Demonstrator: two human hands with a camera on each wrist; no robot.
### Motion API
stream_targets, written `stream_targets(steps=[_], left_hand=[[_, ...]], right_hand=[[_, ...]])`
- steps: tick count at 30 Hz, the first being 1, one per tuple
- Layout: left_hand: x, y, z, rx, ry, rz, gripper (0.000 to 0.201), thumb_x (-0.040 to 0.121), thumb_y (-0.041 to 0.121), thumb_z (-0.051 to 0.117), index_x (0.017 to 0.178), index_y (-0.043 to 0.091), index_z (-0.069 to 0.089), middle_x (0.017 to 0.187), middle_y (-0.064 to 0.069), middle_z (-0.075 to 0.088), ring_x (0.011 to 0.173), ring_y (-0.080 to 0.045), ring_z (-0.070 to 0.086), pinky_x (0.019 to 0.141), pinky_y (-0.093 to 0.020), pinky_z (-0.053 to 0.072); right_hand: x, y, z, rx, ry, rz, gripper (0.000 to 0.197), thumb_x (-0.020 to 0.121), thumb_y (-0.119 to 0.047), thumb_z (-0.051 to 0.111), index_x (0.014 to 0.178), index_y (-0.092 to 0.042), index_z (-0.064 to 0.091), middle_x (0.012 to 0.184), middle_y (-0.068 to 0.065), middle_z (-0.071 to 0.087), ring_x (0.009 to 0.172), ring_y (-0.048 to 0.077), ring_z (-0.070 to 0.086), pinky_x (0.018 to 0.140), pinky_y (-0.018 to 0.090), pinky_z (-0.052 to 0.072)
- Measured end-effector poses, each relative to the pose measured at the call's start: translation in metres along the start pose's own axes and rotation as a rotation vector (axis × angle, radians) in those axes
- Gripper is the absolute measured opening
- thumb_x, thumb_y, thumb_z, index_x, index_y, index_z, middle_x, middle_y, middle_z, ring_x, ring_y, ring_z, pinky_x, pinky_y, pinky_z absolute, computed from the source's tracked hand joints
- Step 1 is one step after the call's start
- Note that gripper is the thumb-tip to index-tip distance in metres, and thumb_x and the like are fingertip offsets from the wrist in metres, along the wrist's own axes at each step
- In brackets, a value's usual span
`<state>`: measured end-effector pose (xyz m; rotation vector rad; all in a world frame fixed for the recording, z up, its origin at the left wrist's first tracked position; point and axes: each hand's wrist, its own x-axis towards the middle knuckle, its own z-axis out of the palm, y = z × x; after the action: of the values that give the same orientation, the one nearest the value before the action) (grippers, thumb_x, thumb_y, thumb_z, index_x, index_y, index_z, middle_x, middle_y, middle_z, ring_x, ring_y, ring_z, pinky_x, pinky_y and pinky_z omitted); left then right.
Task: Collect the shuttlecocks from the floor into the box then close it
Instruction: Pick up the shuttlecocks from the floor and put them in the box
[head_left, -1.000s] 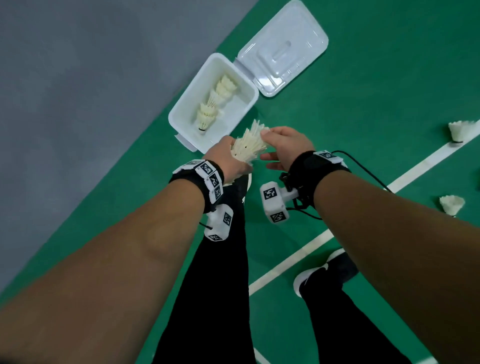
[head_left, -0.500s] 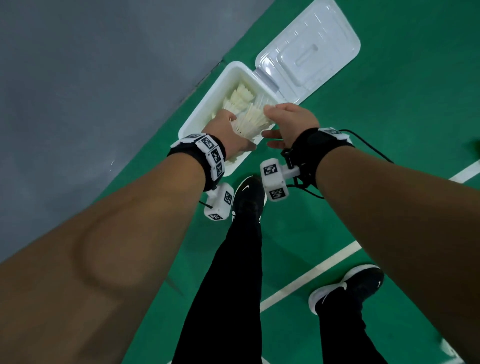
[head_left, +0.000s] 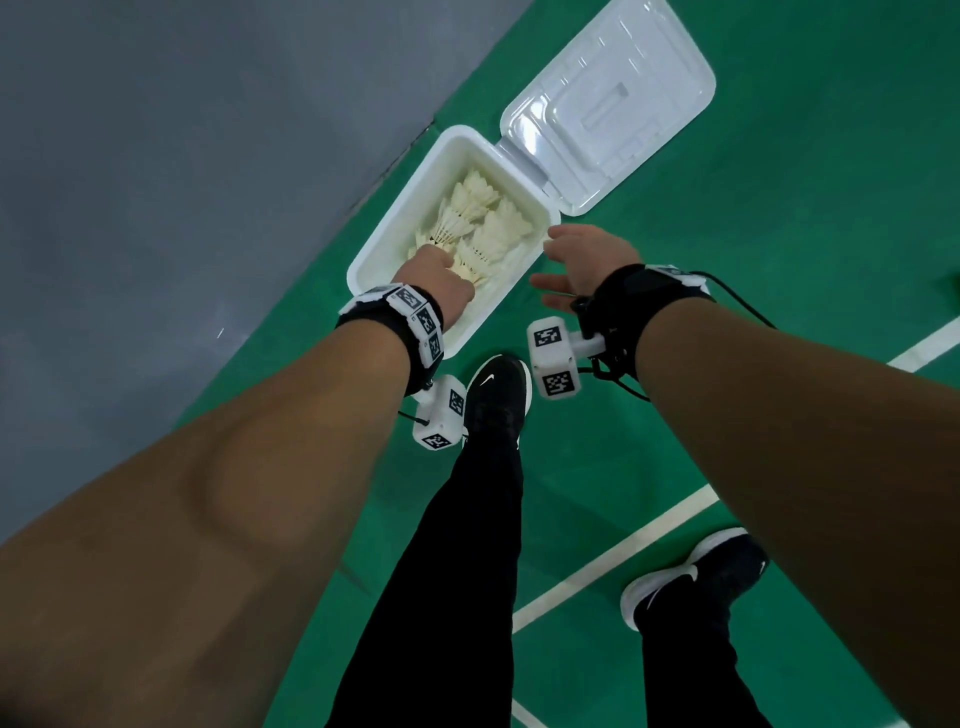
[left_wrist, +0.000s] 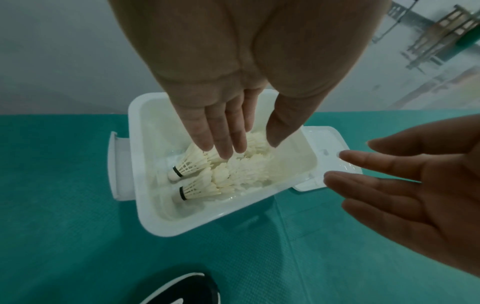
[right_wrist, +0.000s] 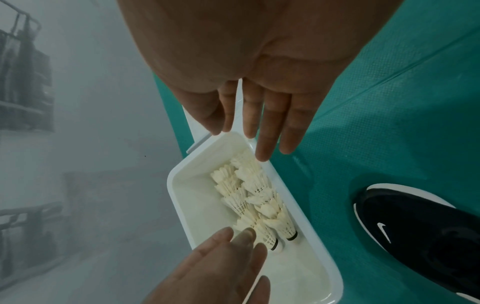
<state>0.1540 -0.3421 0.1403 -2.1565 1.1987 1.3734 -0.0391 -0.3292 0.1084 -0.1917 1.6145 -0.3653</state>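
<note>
The white box (head_left: 376, 244) stands on the green court floor with its clear lid (head_left: 608, 98) swung open to the far right. Several white feather shuttlecocks (head_left: 483, 223) lie inside it in two nested rows. My left hand (head_left: 436, 275) is over the box's near end, its straight fingers (left_wrist: 223, 148) reaching down onto the feathers (left_wrist: 241, 170) and holding nothing. My right hand (head_left: 582, 249) hovers beside the box's right rim with fingers (right_wrist: 262, 144) spread and empty. The right wrist view shows the left fingers (right_wrist: 241, 238) touching the nearest shuttlecock (right_wrist: 267, 236).
The box sits at the green mat's edge, with grey floor (head_left: 182, 182) to its left. My left black shoe (head_left: 498, 395) is just in front of the box and the right shoe (head_left: 696, 577) farther back. A white court line (head_left: 613, 561) runs between them.
Both hands carried a nested stack of shuttlecocks forward over the box and let it go inside. The right hand has since drawn away to the right and opened.
</note>
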Motion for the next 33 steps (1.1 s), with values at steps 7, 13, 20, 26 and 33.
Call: stream_targets(steps=[7, 13, 20, 26, 33], left_hand=[[-0.043, 0.037, 0.03, -0.032, -0.071, 0.062, 0.008, 0.086, 0.021, 0.066, 0.092, 0.026, 0.063, 0.106, -0.009, 0.075, 0.096, -0.031, 0.075, 0.088, -0.046, 0.063], [-0.104, 0.098, 0.088, 0.077, -0.163, 0.198, 0.015, 0.095, 0.013, 0.066, 0.081, 0.018, 0.065, 0.099, -0.011, 0.079, 0.09, -0.026, 0.078, 0.09, -0.044, 0.062], [-0.186, 0.168, 0.203, 0.276, -0.242, 0.271, 0.005, 0.095, 0.013, 0.064, 0.091, 0.016, 0.066, 0.103, -0.011, 0.08, 0.091, -0.025, 0.079, 0.089, -0.043, 0.063], [-0.252, 0.221, 0.322, 0.486, -0.361, 0.326, 0.009, 0.104, 0.016, 0.058, 0.098, 0.021, 0.063, 0.109, -0.003, 0.076, 0.09, -0.016, 0.076, 0.084, -0.039, 0.063], [-0.326, 0.289, 0.451, 0.637, -0.407, 0.432, 0.016, 0.106, 0.015, 0.051, 0.109, 0.01, 0.066, 0.104, -0.003, 0.077, 0.082, -0.016, 0.073, 0.076, -0.034, 0.062]], right_hand=[[-0.016, 0.028, -0.039, 0.028, -0.014, 0.026, 0.039, 0.099, -0.016, 0.065, 0.137, -0.012, 0.065, 0.124, 0.01, 0.074, 0.088, 0.02, 0.076, 0.061, 0.028, 0.06], [-0.042, 0.067, -0.112, 0.088, 0.027, 0.044, 0.04, 0.098, -0.025, 0.065, 0.136, -0.01, 0.066, 0.112, 0.006, 0.075, 0.082, 0.018, 0.075, 0.057, 0.027, 0.058], [-0.088, 0.149, -0.254, 0.222, 0.134, 0.066, 0.038, 0.096, -0.025, 0.068, 0.131, -0.009, 0.068, 0.108, 0.007, 0.075, 0.077, 0.017, 0.073, 0.052, 0.025, 0.056], [-0.135, 0.238, -0.387, 0.344, 0.23, 0.107, 0.037, 0.098, -0.022, 0.065, 0.132, -0.006, 0.067, 0.1, 0.005, 0.071, 0.074, 0.019, 0.07, 0.061, 0.031, 0.055], [-0.181, 0.333, -0.526, 0.558, 0.327, 0.176, 0.036, 0.098, -0.027, 0.065, 0.129, -0.01, 0.068, 0.099, 0.003, 0.073, 0.075, 0.018, 0.071, 0.059, 0.029, 0.054]])
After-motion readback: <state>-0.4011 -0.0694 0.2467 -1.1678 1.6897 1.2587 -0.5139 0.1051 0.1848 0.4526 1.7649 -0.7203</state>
